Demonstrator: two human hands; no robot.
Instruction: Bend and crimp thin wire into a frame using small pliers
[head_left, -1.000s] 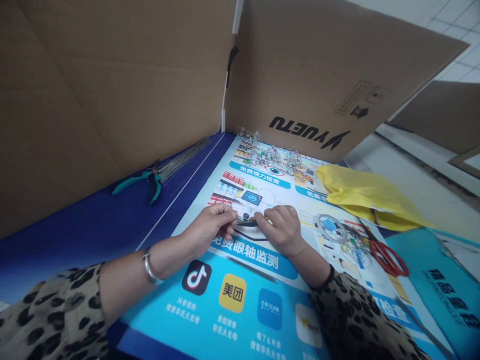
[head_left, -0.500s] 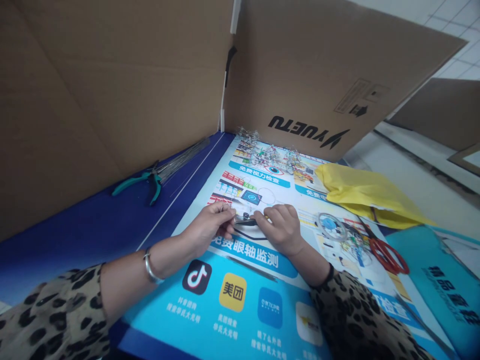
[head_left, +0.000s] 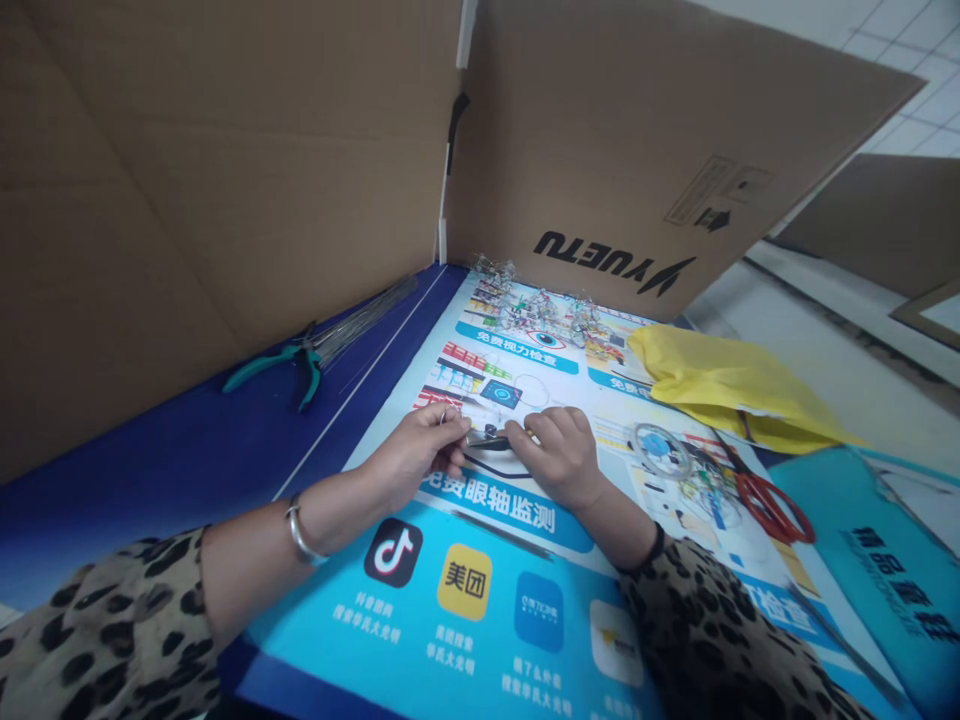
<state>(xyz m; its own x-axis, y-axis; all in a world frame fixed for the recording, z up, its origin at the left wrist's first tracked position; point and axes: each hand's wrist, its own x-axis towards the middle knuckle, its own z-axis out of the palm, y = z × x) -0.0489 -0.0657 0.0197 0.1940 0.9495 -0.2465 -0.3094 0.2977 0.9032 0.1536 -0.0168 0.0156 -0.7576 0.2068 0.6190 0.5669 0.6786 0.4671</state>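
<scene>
My left hand (head_left: 431,443) is closed in a pinch over the poster, with a thin piece of wire between thumb and fingers; its exact shape is too small to make out. To its right, my right hand (head_left: 559,452) is closed around a small dark metal tool (head_left: 489,441), which looks like pliers with a touch of yellow at the handle. The tool's tip points left and meets the wire at my left fingertips. Most of the handle is hidden in my palm. A fine wire loop (head_left: 546,384) shows just beyond my hands.
Teal-handled pliers (head_left: 300,366) lie by straight wires (head_left: 367,318) on the left. Tangled wire pieces (head_left: 551,312) sit at the back below a cardboard wall (head_left: 600,150). Rightward are a wire coil (head_left: 660,452), red-handled scissors (head_left: 772,505), a yellow bag (head_left: 727,380) and a teal pouch (head_left: 847,530).
Both hands keep the same hold and nearly the same place. The whole view has shifted very slightly; nothing else visibly differs.
</scene>
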